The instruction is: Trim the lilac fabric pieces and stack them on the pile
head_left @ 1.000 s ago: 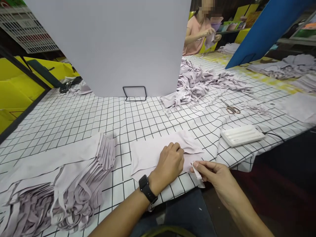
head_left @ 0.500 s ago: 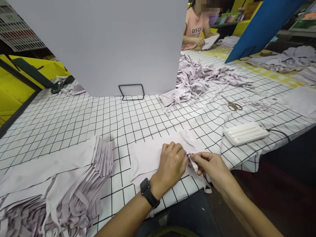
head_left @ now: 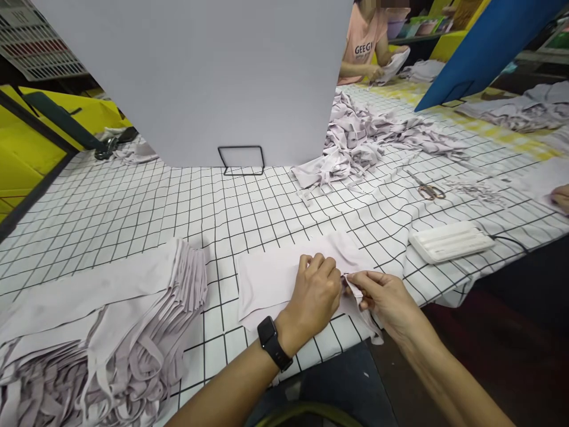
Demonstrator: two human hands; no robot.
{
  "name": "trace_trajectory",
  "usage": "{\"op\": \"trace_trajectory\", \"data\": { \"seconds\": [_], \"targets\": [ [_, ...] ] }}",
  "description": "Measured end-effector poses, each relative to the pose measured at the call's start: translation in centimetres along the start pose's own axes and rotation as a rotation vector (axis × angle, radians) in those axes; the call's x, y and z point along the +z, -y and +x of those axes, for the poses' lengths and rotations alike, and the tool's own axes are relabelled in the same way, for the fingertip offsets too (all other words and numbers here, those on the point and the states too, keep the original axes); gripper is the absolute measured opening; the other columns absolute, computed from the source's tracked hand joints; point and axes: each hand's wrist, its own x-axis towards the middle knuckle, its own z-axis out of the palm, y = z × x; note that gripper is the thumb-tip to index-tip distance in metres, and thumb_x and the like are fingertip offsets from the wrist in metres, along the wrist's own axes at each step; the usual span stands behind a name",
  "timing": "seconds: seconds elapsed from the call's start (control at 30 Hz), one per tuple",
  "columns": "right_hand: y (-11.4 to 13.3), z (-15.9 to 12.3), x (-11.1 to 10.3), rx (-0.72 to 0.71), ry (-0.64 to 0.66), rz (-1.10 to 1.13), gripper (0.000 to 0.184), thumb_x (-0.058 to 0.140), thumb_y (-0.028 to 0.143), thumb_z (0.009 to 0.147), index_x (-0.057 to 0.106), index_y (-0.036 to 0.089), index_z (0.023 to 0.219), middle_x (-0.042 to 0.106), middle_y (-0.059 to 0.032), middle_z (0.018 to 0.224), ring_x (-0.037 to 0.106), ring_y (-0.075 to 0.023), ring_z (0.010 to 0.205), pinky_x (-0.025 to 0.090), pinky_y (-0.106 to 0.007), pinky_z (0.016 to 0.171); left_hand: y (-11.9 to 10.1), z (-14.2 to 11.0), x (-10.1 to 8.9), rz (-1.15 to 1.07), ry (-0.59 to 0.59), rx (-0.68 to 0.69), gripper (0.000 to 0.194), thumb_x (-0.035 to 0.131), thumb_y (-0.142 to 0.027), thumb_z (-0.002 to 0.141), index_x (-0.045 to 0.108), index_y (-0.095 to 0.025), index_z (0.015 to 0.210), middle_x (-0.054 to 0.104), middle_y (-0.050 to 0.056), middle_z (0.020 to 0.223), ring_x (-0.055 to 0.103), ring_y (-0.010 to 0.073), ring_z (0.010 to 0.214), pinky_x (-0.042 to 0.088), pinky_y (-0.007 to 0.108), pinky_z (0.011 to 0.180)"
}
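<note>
A pale pink-lilac cloth piece lies flat on the table in front of me. My left hand, with a black watch on its wrist, rests over this cloth with its fingers curled closed; what they grip is hidden. Close beside it, my right hand pinches a narrow fabric strap between thumb and fingertips. The strap's end dangles over the table edge. Something small and dark shows between both sets of fingertips, too small to name.
At left is a thick stack of matching cloth pieces. A white box with a cable, scissors and scraps lie right. Behind stand a pale board and a strap heap. A co-worker handles cloth; another hand shows at right.
My view has shifted slightly. Both hands stay together at the strap, with only small finger movements. The co-worker's cloth has changed position, and another person's hand has appeared at the right edge.
</note>
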Motion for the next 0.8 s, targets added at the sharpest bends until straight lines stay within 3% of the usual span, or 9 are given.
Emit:
{"op": "trace_trajectory", "data": {
  "seconds": [0.13, 0.3, 0.43, 0.57, 0.63, 0.73, 0.8],
  "targets": [
    [0.1, -0.1, 0.1, -0.004, 0.022, -0.037, 0.030, 0.088, 0.038, 0.063, 0.067, 0.018, 0.055, 0.049, 0.0038, 0.052, 0.041, -0.0075, 0.044, 0.035, -0.022, 0.042, 0.0, 0.1, 0.0, 0.007, 0.011, 0.021, 0.024, 0.051, -0.008, 0.096, 0.059, -0.015, 0.074, 0.059, 0.005, 0.084, 0.051, 0.0207, 0.084, 0.041, 0.037, 0.077],
    [1.1, -0.3, 0.4, 0.014, 0.103, -0.095, 0.043, 0.088, 0.045, 0.056, 0.055, 0.020, 0.047, 0.039, 0.0066, 0.046, 0.029, -0.0060, 0.043, 0.022, -0.021, 0.038, 0.1, 0.3, 0.2, 0.025, 0.087, 0.047, 0.026, 0.048, -0.006, 0.096, 0.059, -0.016, 0.074, 0.057, 0.006, 0.081, 0.050, 0.0220, 0.084, 0.042, 0.037, 0.078],
    [1.8, -0.3, 0.4, 0.031, 0.150, -0.141, 0.045, 0.090, 0.048, 0.049, 0.057, 0.018, 0.046, 0.037, 0.0071, 0.047, 0.025, -0.0049, 0.044, 0.018, -0.021, 0.040, 0.2, 0.3, 0.5, 0.025, 0.123, 0.095, 0.024, 0.047, -0.004, 0.095, 0.060, -0.015, 0.077, 0.056, 0.007, 0.081, 0.050, 0.0234, 0.086, 0.043, 0.037, 0.079],
    [1.6, -0.3, 0.1, 0.005, 0.155, -0.179, 0.044, 0.090, 0.050, 0.050, 0.060, 0.018, 0.050, 0.038, 0.0071, 0.046, 0.027, -0.0057, 0.043, 0.019, -0.022, 0.041, 0.1, 0.4, 0.6, 0.046, 0.149, 0.101, 0.026, 0.045, -0.005, 0.096, 0.060, -0.016, 0.078, 0.057, 0.007, 0.082, 0.050, 0.0236, 0.086, 0.044, 0.037, 0.080],
    [1.4, -0.8, -0.3, -0.055, 0.134, -0.242, 0.040, 0.088, 0.050, 0.055, 0.064, 0.018, 0.054, 0.044, 0.0048, 0.047, 0.034, -0.0084, 0.044, 0.026, -0.024, 0.043, 0.0, 0.4, 0.1, 0.044, 0.182, 0.080, 0.024, 0.046, -0.005, 0.096, 0.060, -0.016, 0.079, 0.059, 0.007, 0.085, 0.052, 0.0237, 0.089, 0.045, 0.037, 0.081],
    [0.9, -2.9, -1.2, -0.296, 0.001, -0.530, 0.029, 0.079, 0.049, 0.068, 0.073, 0.021, 0.064, 0.063, -0.0014, 0.057, 0.052, -0.0162, 0.053, 0.040, -0.028, 0.053, 0.1, -0.3, -1.7, -0.034, 0.224, 0.040, 0.011, 0.054, -0.009, 0.094, 0.063, -0.015, 0.090, 0.063, 0.009, 0.103, 0.054, 0.0247, 0.099, 0.047, 0.039, 0.086],
    [-0.1, -5.0, -2.0, -0.450, -0.061, -0.707, 0.027, 0.072, 0.049, 0.076, 0.075, 0.023, 0.070, 0.071, -0.0034, 0.064, 0.060, -0.0207, 0.058, 0.045, -0.030, 0.058, 0.5, -1.6, -3.4, -0.129, 0.167, -0.011, 0.012, 0.059, -0.014, 0.092, 0.065, -0.016, 0.103, 0.063, 0.010, 0.116, 0.055, 0.0255, 0.107, 0.048, 0.042, 0.090]
  ]
}}
